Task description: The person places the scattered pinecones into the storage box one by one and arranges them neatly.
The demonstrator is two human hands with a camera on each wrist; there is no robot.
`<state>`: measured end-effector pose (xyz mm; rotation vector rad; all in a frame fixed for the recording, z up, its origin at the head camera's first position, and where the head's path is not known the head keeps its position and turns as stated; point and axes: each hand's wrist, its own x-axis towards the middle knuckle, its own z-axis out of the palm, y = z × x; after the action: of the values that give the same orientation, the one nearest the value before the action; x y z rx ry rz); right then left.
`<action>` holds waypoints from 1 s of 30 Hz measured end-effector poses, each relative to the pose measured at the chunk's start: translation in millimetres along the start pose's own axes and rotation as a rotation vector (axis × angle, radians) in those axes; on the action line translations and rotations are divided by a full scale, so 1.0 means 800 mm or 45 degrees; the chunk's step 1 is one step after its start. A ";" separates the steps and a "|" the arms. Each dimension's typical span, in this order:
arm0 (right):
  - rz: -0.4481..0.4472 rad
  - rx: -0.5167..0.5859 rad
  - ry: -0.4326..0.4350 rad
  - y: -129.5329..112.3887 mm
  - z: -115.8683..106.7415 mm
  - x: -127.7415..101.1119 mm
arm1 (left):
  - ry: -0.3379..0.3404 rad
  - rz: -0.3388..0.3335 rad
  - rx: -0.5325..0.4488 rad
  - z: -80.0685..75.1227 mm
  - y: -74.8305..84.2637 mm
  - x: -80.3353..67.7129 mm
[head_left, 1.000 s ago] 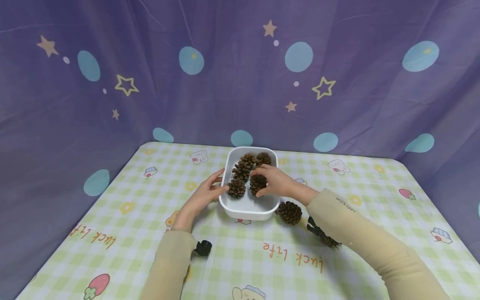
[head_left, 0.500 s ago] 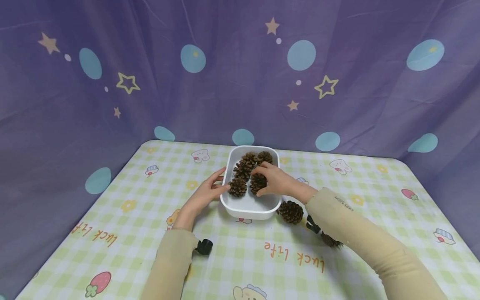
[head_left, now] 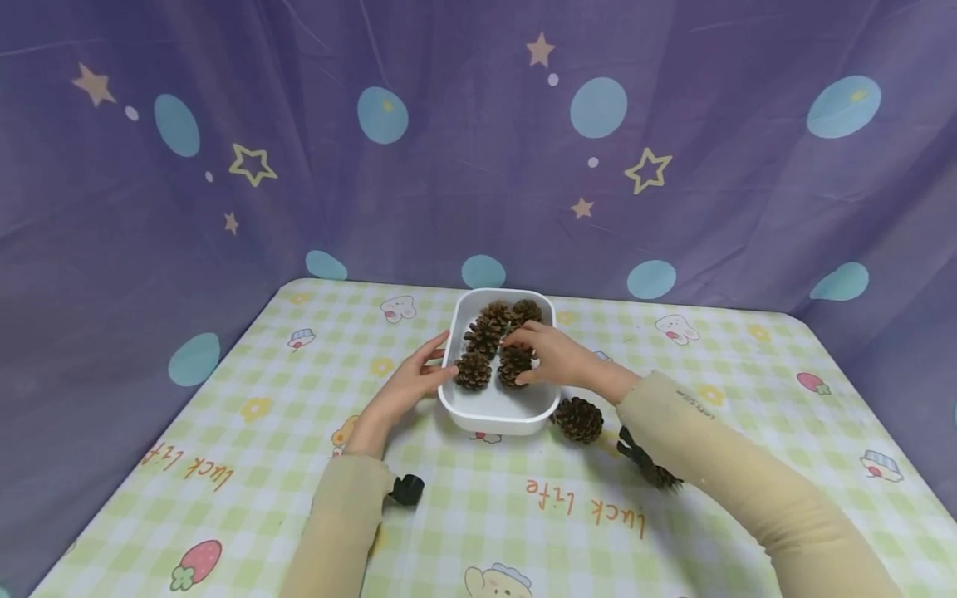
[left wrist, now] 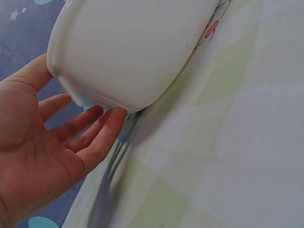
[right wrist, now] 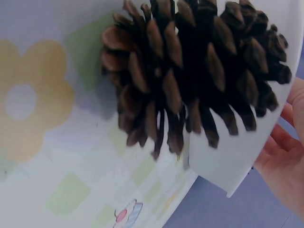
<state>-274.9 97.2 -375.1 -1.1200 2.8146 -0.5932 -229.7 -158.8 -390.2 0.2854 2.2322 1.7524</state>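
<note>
Several brown pine cones lie in a white rectangular tub on the table. My left hand touches the tub's left side, its thumb at the rim and its fairly straight fingers against the outer wall. Inside the tub, the fingers and thumb of my right hand curve loosely round a pine cone. To its left sits another pine cone, with more at the far end. Big in the right wrist view are dark pine cone scales beside the white wall.
Outside the tub's near right corner lies a pine cone. Another pine cone is partly covered by the right forearm. A checked green and white cloth covers the table. A purple curtain hangs behind it.
My right thumb has shifted slightly up and right, so more of the pine cone under that hand shows. The left hand and tub look unchanged.
</note>
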 end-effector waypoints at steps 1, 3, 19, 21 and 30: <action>0.006 -0.001 0.002 0.001 -0.001 -0.001 | -0.002 0.000 0.003 0.000 0.000 0.000; 0.007 0.011 0.018 0.001 -0.005 -0.004 | -0.003 0.001 0.009 0.000 0.001 0.001; -0.074 0.049 0.166 0.015 -0.034 -0.044 | -0.011 0.010 0.021 -0.001 0.001 -0.001; -0.075 0.070 0.182 0.018 -0.037 -0.050 | -0.009 0.013 0.021 -0.001 0.001 -0.001; -0.024 0.238 0.081 0.030 -0.039 -0.079 | -0.009 0.012 0.032 -0.001 0.000 -0.001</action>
<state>-250.1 166.1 -360.8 -1.1127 2.7323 -0.8879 -229.3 -159.7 -390.2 0.3078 2.2529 1.7265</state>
